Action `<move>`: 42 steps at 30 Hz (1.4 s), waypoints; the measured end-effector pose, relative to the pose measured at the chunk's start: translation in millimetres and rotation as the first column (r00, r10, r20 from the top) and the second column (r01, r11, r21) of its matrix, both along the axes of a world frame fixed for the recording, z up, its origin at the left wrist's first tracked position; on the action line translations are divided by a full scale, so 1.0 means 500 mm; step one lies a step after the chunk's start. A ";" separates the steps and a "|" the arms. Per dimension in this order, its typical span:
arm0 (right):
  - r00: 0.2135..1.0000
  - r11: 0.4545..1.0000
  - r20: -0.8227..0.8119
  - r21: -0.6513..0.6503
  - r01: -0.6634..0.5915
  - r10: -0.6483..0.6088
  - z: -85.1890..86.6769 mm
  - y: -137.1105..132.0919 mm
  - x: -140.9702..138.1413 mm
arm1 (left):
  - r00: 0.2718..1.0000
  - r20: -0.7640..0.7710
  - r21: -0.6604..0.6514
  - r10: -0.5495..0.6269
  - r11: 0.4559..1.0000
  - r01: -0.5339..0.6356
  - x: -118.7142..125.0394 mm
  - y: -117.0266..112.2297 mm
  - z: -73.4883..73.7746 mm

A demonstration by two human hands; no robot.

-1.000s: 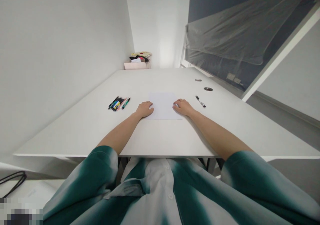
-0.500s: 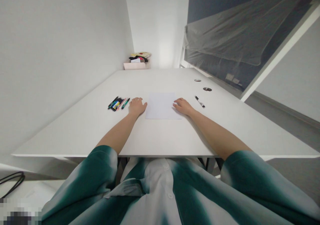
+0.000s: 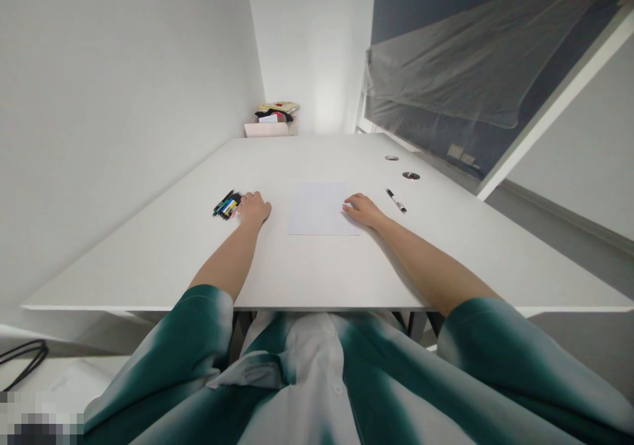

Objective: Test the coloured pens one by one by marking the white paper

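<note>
A white sheet of paper [image 3: 319, 208] lies flat on the table. My right hand [image 3: 364, 210] rests at its right edge, fingers apart and slightly bent, fingertips on the paper. My left hand [image 3: 254, 208] is at the right side of a bunch of coloured pens [image 3: 226, 205], palm down with the thumb held apart. Its fingers cover the pens nearest to it, among them the green one, and I see nothing gripped. A single white and black marker [image 3: 396, 201] lies to the right of my right hand.
The white table [image 3: 317, 273] reaches far ahead. Two round metal inserts [image 3: 411, 175] are set in its right side. A pale pink box [image 3: 267, 129] with cloth items stands at the far end. On the right rises a dark panel under plastic sheeting [image 3: 446, 82]; a wall [image 3: 123, 102] is on the left.
My left hand has moved left, away from the paper's left edge and onto the right side of the pens. My right hand and the paper have stayed in place.
</note>
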State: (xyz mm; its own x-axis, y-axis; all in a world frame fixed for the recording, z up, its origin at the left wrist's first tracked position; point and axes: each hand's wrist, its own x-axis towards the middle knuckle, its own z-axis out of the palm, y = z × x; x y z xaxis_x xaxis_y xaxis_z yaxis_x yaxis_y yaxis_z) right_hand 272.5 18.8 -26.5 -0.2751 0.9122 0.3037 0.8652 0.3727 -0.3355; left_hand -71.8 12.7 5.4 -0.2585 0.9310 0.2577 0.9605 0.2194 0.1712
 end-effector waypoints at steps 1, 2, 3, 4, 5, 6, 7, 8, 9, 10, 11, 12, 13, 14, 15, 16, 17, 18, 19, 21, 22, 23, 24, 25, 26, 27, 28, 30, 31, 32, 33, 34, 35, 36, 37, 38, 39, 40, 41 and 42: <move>1.000 1.000 -0.003 0.003 0.000 0.000 -0.001 0.000 0.001 | 1.000 0.011 -0.006 0.000 1.000 0.000 -0.005 0.001 0.002; 1.000 1.000 -0.005 0.005 0.001 -0.001 -0.002 0.000 0.001 | 1.000 0.022 -0.015 -0.002 1.000 0.003 -0.010 0.002 0.003; 1.000 1.000 -0.005 0.006 0.003 -0.002 -0.003 0.001 0.002 | 0.999 0.035 -0.026 -0.006 1.000 0.006 -0.014 0.003 0.005; 1.000 1.000 -0.004 0.007 0.003 -0.003 -0.003 0.001 0.002 | 0.999 0.047 -0.034 -0.011 0.999 0.012 -0.017 0.005 0.006; 1.000 1.000 -0.003 0.007 0.003 -0.003 -0.004 0.002 0.003 | 0.998 0.058 -0.035 -0.021 0.999 0.023 -0.019 0.006 0.006; 1.000 1.000 -0.005 0.010 0.002 -0.002 -0.005 0.003 0.003 | 0.997 0.066 -0.028 -0.037 0.999 0.039 -0.019 0.008 0.006; 1.000 1.000 -0.010 0.016 0.000 0.000 -0.006 0.004 0.004 | 0.996 0.070 -0.015 -0.060 0.998 0.061 -0.017 0.009 0.005; 1.000 1.000 -0.018 0.022 -0.003 0.003 -0.007 0.005 0.004 | 0.994 0.071 -0.001 -0.086 0.996 0.086 -0.015 0.011 0.003; 1.000 1.000 -0.030 0.031 -0.007 0.008 -0.009 0.006 0.005 | 0.991 0.069 0.008 -0.116 0.993 0.116 -0.010 0.011 0.002; 0.999 0.999 -0.044 0.042 -0.011 0.013 -0.010 0.007 0.006 | 0.986 0.068 0.013 -0.153 0.988 0.153 -0.004 0.012 0.000; 0.998 0.998 -0.059 0.055 -0.015 0.019 -0.010 0.009 0.007 | 0.979 0.068 0.016 -0.192 0.981 0.191 0.002 0.012 -0.001; 0.997 0.997 -0.073 0.070 -0.021 0.026 -0.011 0.009 0.008 | 0.970 0.069 0.021 -0.234 0.972 0.234 0.010 0.011 -0.002; 0.996 0.996 -0.084 0.085 -0.028 0.036 -0.010 0.010 0.009 | 0.957 0.072 0.035 -0.280 0.960 0.278 0.019 0.009 -0.002; 0.995 0.994 -0.094 0.101 -0.036 0.046 -0.009 0.009 0.009 | 0.944 0.072 0.060 -0.323 0.946 0.319 0.028 0.007 -0.001; 0.993 0.992 -0.102 0.118 -0.046 0.058 -0.006 0.008 0.009 | 0.928 0.073 0.088 -0.366 0.929 0.359 0.037 0.005 0.000; 0.992 0.989 -0.107 0.134 -0.058 0.073 -0.003 0.006 0.007 | 0.912 0.075 0.113 -0.404 0.912 0.395 0.047 0.002 0.001; 0.990 0.986 -0.112 0.151 -0.073 0.090 0.001 0.003 0.005 | 0.893 0.081 0.136 -0.444 0.892 0.431 0.056 -0.002 0.003; 0.987 0.982 -0.117 0.165 -0.088 0.108 0.007 -0.002 0.002 | 0.875 0.093 0.161 -0.476 0.874 0.459 0.065 -0.005 0.004; 0.984 0.979 -0.125 0.175 -0.103 0.126 0.013 -0.007 -0.003 | 0.859 0.113 0.189 -0.500 0.859 0.475 0.073 -0.008 0.005; 0.976 0.976 -0.153 0.176 -0.129 0.157 0.026 -0.019 -0.017 | 0.829 0.161 0.259 -0.535 0.834 0.487 0.088 -0.014 0.005; 0.970 0.976 -0.175 0.165 -0.141 0.169 0.032 -0.026 -0.025 | 0.812 0.180 0.303 -0.555 0.817 0.491 0.095 -0.016 0.005; 0.962 0.977 -0.203 0.148 -0.153 0.181 0.038 -0.034 -0.034 | 0.793 0.193 0.348 -0.578 0.796 0.496 0.103 -0.019 0.004; 0.952 0.978 -0.235 0.120 -0.170 0.194 0.043 -0.041 -0.044 | 0.770 0.201 0.390 -0.606 0.770 0.504 0.110 -0.022 0.003; 0.940 0.978 -0.273 0.093 -0.189 0.207 0.047 -0.048 -0.054 | 0.743 0.203 0.421 -0.638 0.742 0.521 0.118 -0.025 0.001; 0.925 0.977 -0.314 0.076 -0.200 0.214 0.050 -0.055 -0.063 | 0.717 0.204 0.446 -0.666 0.715 0.538 0.127 -0.028 -0.001; 0.909 0.977 -0.357 0.063 -0.206 0.214 0.052 -0.062 -0.071 | 0.693 0.201 0.460 -0.693 0.691 0.557 0.136 -0.031 -0.004; 0.893 0.976 -0.396 0.052 -0.210 0.214 0.054 -0.067 -0.079 | 0.671 0.200 0.467 -0.714 0.672 0.575 0.145 -0.035 -0.007; 0.866 0.976 -0.456 0.037 -0.215 0.208 0.054 -0.074 -0.089 | 0.636 0.204 0.470 -0.744 0.645 0.603 0.163 -0.042 -0.014; 0.855 0.976 -0.477 0.023 -0.217 0.202 0.052 -0.075 -0.092 | 0.622 0.207 0.470 -0.755 0.634 0.614 0.171 -0.046 -0.017; 0.846 0.975 -0.496 0.005 -0.220 0.194 0.051 -0.074 -0.094 | 0.610 0.211 0.466 -0.764 0.627 0.624 0.178 -0.050 -0.019; 0.836 0.974 -0.517 -0.017 -0.225 0.184 0.049 -0.071 -0.094 | 0.598 0.219 0.456 -0.771 0.623 0.636 0.182 -0.053 -0.020; 0.824 0.972 -0.539 -0.040 -0.230 0.172 0.047 -0.066 -0.093 | 0.593 0.231 0.441 -0.771 0.626 0.643 0.185 -0.057 -0.020; 0.810 0.970 -0.564 -0.062 -0.233 0.159 0.045 -0.061 -0.090 | 0.598 0.242 0.421 -0.764 0.638 0.645 0.185 -0.060 -0.019; 0.793 0.969 -0.591 -0.077 -0.234 0.144 0.043 -0.054 -0.085 | 0.616 0.248 0.401 -0.747 0.659 0.637 0.183 -0.062 -0.016; 0.776 0.969 -0.618 -0.088 -0.230 0.128 0.042 -0.048 -0.080 | 0.647 0.248 0.385 -0.721 0.686 0.617 0.179 -0.063 -0.013; 0.757 0.970 -0.645 -0.096 -0.222 0.109 0.040 -0.042 -0.074 | 0.683 0.242 0.374 -0.689 0.716 0.590 0.173 -0.064 -0.009; 0.736 0.972 -0.671 -0.103 -0.210 0.088 0.039 -0.036 -0.067 | 0.720 0.234 0.373 -0.654 0.744 0.555 0.166 -0.062 -0.006; 0.716 0.973 -0.695 -0.114 -0.201 0.066 0.038 -0.032 -0.061 | 0.744 0.231 0.378 -0.627 0.762 0.525 0.159 -0.060 -0.003; 0.696 0.973 -0.716 -0.126 -0.194 0.046 0.037 -0.029 -0.054 | 0.748 0.243 0.380 -0.617 0.770 0.512 0.151 -0.056 -0.002; 0.680 0.972 -0.732 -0.138 -0.192 0.030 0.037 -0.028 -0.049 | 0.735 0.268 0.375 -0.623 0.770 0.516 0.145 -0.050 -0.002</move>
